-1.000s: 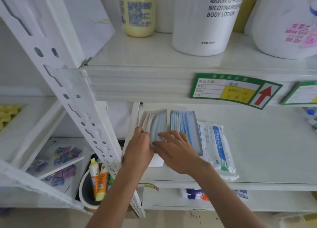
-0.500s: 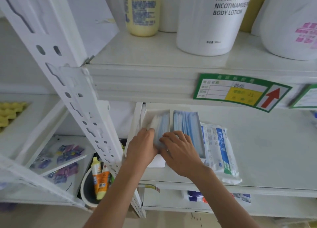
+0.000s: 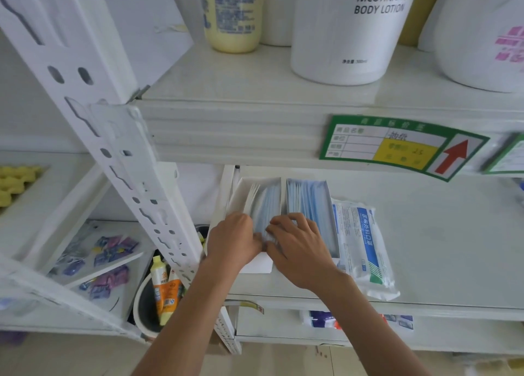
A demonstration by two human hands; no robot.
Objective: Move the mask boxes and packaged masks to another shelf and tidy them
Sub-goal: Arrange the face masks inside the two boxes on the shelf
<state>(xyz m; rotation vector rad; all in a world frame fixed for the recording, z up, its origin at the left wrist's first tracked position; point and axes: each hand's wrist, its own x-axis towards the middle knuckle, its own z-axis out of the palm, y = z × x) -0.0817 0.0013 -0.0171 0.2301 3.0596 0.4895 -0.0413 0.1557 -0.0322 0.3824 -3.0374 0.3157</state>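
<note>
Now I'm tidying: left hand [image 3: 234, 238] and right hand [image 3: 297, 246] both pinch the masks [image 3: 266, 205] in the left box [image 3: 256, 263] on the shelf [image 3: 425, 248]. Next, I judge, press them down flush.

On the middle shelf [image 3: 425, 234], two open mask boxes sit side by side: the left box [image 3: 255, 188] against the upright, the right box [image 3: 310, 197] touching it. A packaged mask bag [image 3: 363, 245] lies just right of them. Both hands meet at the left box's near end. Lotion tubs [image 3: 340, 35] stand on the shelf above.
</note>
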